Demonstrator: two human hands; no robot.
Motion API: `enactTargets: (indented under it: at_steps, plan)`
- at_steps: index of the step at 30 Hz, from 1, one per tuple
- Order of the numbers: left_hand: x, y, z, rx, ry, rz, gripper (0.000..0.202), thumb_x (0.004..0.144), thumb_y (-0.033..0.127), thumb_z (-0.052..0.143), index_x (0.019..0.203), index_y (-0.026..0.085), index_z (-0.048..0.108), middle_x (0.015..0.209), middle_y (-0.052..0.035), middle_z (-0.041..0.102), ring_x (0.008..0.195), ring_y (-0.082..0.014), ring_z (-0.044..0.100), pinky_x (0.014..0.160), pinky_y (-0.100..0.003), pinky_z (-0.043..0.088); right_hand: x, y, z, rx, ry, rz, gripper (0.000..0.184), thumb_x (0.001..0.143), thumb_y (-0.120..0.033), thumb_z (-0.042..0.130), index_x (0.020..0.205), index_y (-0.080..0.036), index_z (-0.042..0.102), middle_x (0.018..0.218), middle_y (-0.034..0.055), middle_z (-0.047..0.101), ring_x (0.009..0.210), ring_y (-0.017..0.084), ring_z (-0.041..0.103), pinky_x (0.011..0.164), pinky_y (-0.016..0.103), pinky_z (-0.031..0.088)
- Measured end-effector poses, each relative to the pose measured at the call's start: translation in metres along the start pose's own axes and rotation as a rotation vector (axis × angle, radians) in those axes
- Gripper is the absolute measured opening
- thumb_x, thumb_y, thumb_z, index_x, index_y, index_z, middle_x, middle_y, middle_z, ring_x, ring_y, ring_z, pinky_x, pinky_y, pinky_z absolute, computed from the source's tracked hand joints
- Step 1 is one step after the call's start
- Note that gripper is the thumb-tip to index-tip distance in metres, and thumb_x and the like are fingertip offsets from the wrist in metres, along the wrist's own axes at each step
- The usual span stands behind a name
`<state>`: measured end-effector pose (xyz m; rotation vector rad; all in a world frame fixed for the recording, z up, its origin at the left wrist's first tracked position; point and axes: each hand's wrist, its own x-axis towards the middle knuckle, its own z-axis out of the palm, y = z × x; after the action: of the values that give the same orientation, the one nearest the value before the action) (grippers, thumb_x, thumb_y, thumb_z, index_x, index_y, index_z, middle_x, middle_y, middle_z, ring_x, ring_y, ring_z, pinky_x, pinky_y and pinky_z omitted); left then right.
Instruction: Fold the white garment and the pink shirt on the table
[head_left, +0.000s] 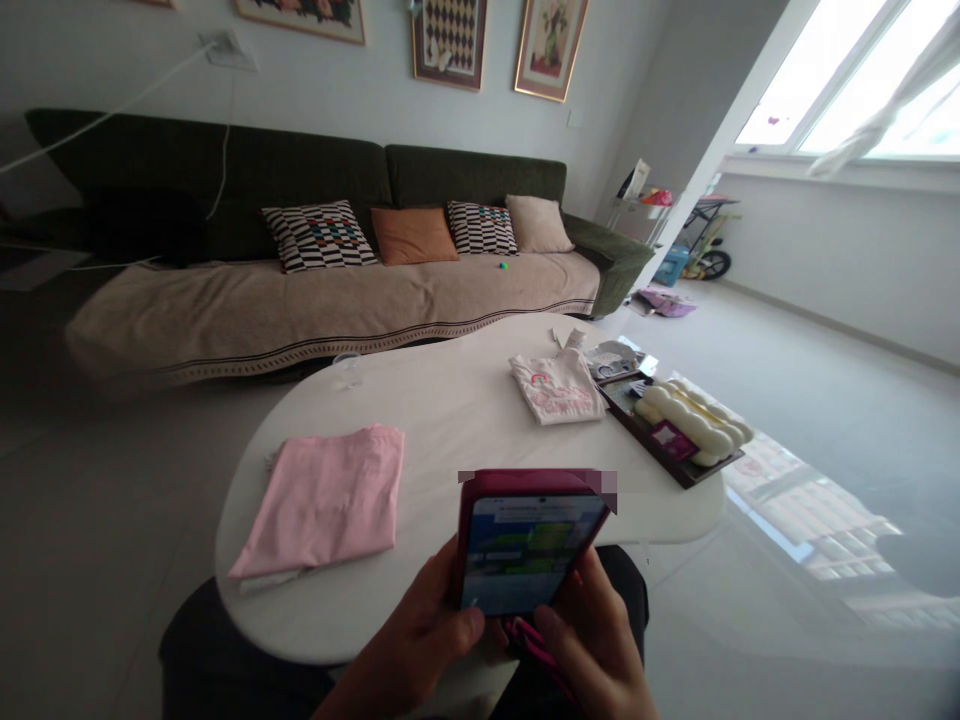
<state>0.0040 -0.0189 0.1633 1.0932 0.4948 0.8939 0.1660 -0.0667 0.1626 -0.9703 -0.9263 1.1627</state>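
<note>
my left hand (431, 632) and right hand (596, 635) are partly hidden, their fingers curling out of sight behind the phone (521, 555). the phone's upper corners break into blocky patches, and a magenta strap (534, 645) below it is hard to make out. green and pale bubbles show on the screen, their text too small to read; the pink print on the folded white cloth (562, 392) is illegible too. each hand is half closed, gripping a lower side of the phone, thumbs at the screen's bottom edge. i hold it tilted, seen over the near edge of the white table (450, 430). a folded pink cloth (330, 500) lies there, left of my hands; the dark tray (643, 440) sits farther right.
</note>
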Motion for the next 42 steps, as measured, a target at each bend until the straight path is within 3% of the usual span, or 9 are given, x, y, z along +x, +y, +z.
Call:
enactTargets:
  at_steps: [8,14,20,24,29,32,42]
  plan:
    - [0.001,-0.002,-0.001,0.007,-0.011,-0.033,0.056,0.081,0.041,0.061,0.131,0.019,0.047,0.106,-0.0126,0.065,0.076,-0.0211,0.062,0.069,-0.035,0.052,-0.001,-0.005,0.002,0.024,0.029,0.016,0.046,0.084,-0.033,0.061,0.129,-0.031,0.052,0.122,0.0034,0.063,0.104,0.021,0.063,0.083,0.03,0.053]
    - [0.003,0.001,0.001,-0.004,-0.018,-0.028,0.058,0.081,0.04,0.061,0.133,0.019,0.046,0.102,-0.0117,0.066,0.076,-0.0207,0.061,0.07,-0.035,0.051,-0.001,-0.001,0.0,0.005,0.047,0.002,0.05,0.081,-0.032,0.065,0.129,-0.032,0.05,0.126,0.004,0.06,0.112,0.023,0.058,0.091,0.033,0.049]
    - [0.007,0.005,0.004,-0.038,-0.047,-0.022,0.056,0.082,0.037,0.06,0.134,0.021,0.046,0.109,-0.0121,0.065,0.077,-0.0202,0.062,0.069,-0.033,0.052,0.001,-0.009,0.005,-0.015,0.017,-0.013,0.047,0.083,-0.033,0.063,0.129,-0.036,0.051,0.118,0.0019,0.065,0.103,0.02,0.063,0.086,0.027,0.05]
    - [0.005,0.001,0.004,-0.066,-0.008,-0.011,0.054,0.081,0.036,0.062,0.132,0.025,0.05,0.114,-0.01,0.064,0.086,-0.0223,0.062,0.072,-0.033,0.052,0.003,-0.011,0.007,-0.027,-0.019,-0.034,0.051,0.084,-0.033,0.061,0.133,-0.032,0.046,0.113,0.0039,0.066,0.097,0.02,0.064,0.081,0.026,0.051]
    - [0.002,0.0,0.005,-0.048,0.047,-0.035,0.053,0.079,0.034,0.066,0.13,0.03,0.052,0.115,-0.0068,0.064,0.081,-0.0198,0.063,0.07,-0.032,0.054,0.0,-0.001,0.004,-0.066,0.015,-0.019,0.056,0.084,-0.032,0.062,0.136,-0.03,0.041,0.127,0.0054,0.059,0.114,0.02,0.057,0.094,0.026,0.046]
    - [0.002,0.0,0.006,-0.04,0.05,-0.046,0.051,0.08,0.032,0.065,0.129,0.031,0.052,0.118,-0.0068,0.063,0.088,-0.0217,0.063,0.072,-0.031,0.054,-0.002,0.004,0.003,-0.066,0.005,-0.027,0.055,0.085,-0.031,0.062,0.136,-0.032,0.04,0.131,0.0038,0.056,0.119,0.018,0.053,0.098,0.026,0.042]
    - [0.003,-0.003,0.001,-0.015,-0.029,0.002,0.051,0.083,0.034,0.061,0.132,0.031,0.049,0.121,-0.007,0.06,0.089,-0.0208,0.062,0.077,-0.033,0.053,-0.001,0.001,0.002,0.003,-0.03,-0.023,0.053,0.086,-0.031,0.06,0.134,-0.037,0.04,0.126,0.002,0.059,0.108,0.019,0.06,0.086,0.026,0.051]
